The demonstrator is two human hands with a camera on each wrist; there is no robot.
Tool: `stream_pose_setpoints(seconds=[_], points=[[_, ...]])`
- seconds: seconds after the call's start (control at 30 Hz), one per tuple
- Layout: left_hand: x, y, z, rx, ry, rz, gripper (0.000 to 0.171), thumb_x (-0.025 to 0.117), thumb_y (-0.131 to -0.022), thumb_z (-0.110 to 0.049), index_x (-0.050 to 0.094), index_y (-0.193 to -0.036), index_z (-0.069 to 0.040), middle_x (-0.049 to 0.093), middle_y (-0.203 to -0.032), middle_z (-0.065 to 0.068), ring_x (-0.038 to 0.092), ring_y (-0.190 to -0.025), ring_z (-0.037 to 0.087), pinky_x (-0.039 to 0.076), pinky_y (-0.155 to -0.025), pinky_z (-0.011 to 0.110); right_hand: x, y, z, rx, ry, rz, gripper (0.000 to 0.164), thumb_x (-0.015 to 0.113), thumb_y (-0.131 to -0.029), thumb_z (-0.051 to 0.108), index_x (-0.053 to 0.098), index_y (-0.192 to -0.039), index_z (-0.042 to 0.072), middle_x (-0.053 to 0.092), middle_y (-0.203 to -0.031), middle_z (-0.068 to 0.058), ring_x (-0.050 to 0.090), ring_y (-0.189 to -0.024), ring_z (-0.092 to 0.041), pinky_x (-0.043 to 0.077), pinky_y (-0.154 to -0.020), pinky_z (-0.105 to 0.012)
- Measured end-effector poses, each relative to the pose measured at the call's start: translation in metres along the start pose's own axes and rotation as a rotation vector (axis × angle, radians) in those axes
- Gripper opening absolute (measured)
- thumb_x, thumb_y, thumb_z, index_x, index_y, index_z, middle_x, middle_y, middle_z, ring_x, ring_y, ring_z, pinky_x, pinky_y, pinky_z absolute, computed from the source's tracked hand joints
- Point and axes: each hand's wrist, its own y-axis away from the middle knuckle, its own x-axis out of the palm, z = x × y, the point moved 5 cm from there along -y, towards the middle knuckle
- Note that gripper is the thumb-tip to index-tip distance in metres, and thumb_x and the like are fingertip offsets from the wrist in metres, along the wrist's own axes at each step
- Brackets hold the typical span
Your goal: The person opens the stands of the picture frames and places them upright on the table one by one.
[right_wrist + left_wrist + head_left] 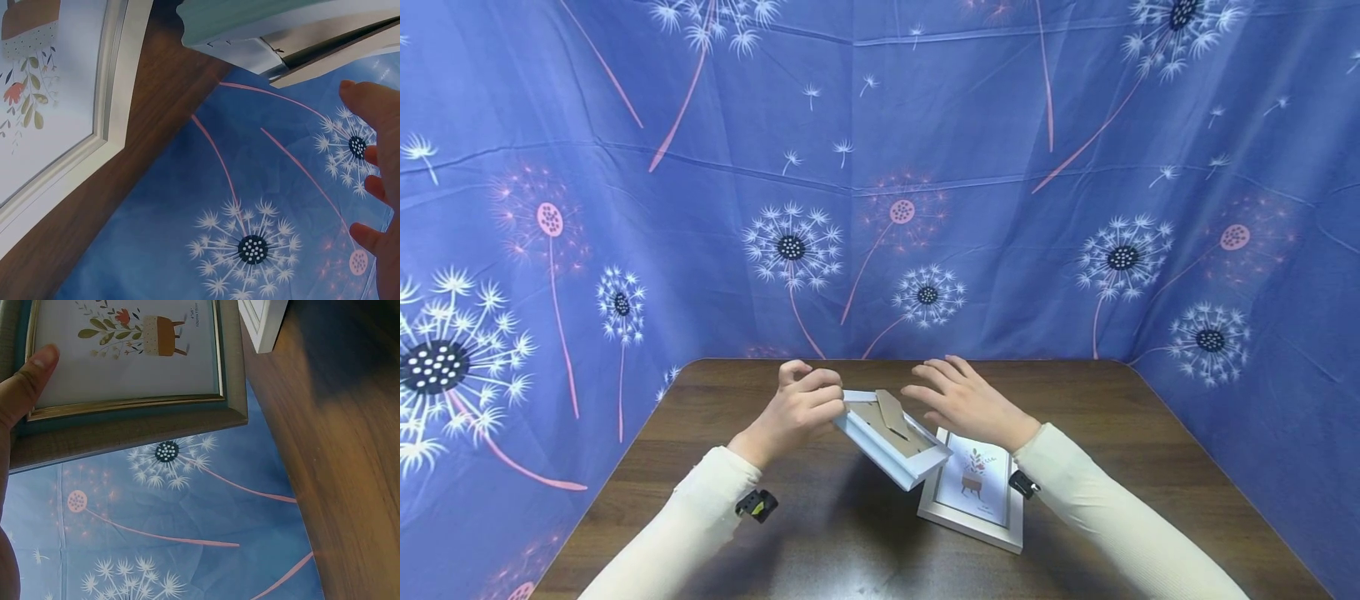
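Note:
My left hand [797, 414] grips a picture frame [882, 455] by its left end, tilted above the table. The frame's brown back and fold-out stand [891, 412] face up toward the head view. In the left wrist view, the thumb [34, 378] presses on the front of the frame, over a print [125, 372] of a potted plant. To the right of the held frame, my right hand [973, 406] hovers with fingers spread, holding nothing. Below it a second, pale frame [972, 533] lies face up on the table, with a similar plant print.
A brown wooden table [700, 467] with rounded far corners bears the pale frame. Blue cloth [1000, 242] with a dandelion pattern hangs behind it and on both sides. Each wrist wears a dark strapped device, such as the one on the left wrist [757, 505].

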Motion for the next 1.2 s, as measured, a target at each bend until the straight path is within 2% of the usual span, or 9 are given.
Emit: stream_pose_setpoints(seconds=[0.17,0.4,0.67,0.87,1.2], points=[[0.000,0.000,-0.002,0.002,-0.001,-0.013,0.012,0.066,-0.073,-0.009,0.058,-0.080,-0.015,0.059,-0.081,-0.006,0.058,-0.088,0.017,0.030,-0.086,0.048,0.003,-0.003,0.001,-0.005,-0.011,0.009,0.058,0.084,-0.079,0.027,0.059,-0.131,0.020,0.056,-0.133,-0.012,0.051,-0.122,-0.033,0.038,-0.103,-0.054],[0.000,0.000,-0.004,0.007,-0.008,-0.020,0.010,0.065,-0.075,-0.010,0.059,-0.080,-0.015,0.059,-0.080,-0.007,0.058,-0.088,0.016,0.030,-0.086,0.047,0.007,-0.006,0.002,-0.001,-0.010,0.027,0.056,0.082,-0.081,0.027,0.059,-0.132,0.021,0.055,-0.135,-0.011,0.050,-0.123,-0.032,0.038,-0.103,-0.053],[-0.002,-0.003,-0.006,0.035,-0.016,-0.072,0.010,0.062,-0.075,-0.006,0.059,-0.079,-0.015,0.059,-0.080,-0.008,0.059,-0.087,0.016,0.031,-0.085,0.046,0.012,-0.010,0.003,-0.012,0.006,0.037,0.054,0.081,-0.083,0.024,0.058,-0.132,0.022,0.055,-0.134,-0.012,0.051,-0.123,-0.033,0.039,-0.101,-0.054],[-0.003,-0.004,-0.008,0.048,-0.025,-0.075,0.010,0.059,-0.081,-0.006,0.059,-0.079,-0.015,0.060,-0.081,-0.008,0.059,-0.087,0.015,0.030,-0.085,0.046,0.016,-0.013,0.003,-0.012,0.015,0.063,0.055,0.079,-0.085,0.023,0.058,-0.136,0.025,0.054,-0.136,-0.011,0.050,-0.124,-0.033,0.038,-0.102,-0.054],[-0.003,-0.008,-0.011,0.063,-0.037,-0.088,0.011,0.065,-0.075,-0.006,0.058,-0.077,-0.014,0.060,-0.081,-0.008,0.059,-0.088,0.015,0.031,-0.084,0.046,0.016,-0.018,0.006,-0.044,0.021,0.048,0.054,0.079,-0.083,0.018,0.059,-0.133,0.025,0.055,-0.133,-0.010,0.050,-0.122,-0.031,0.038,-0.101,-0.053]])
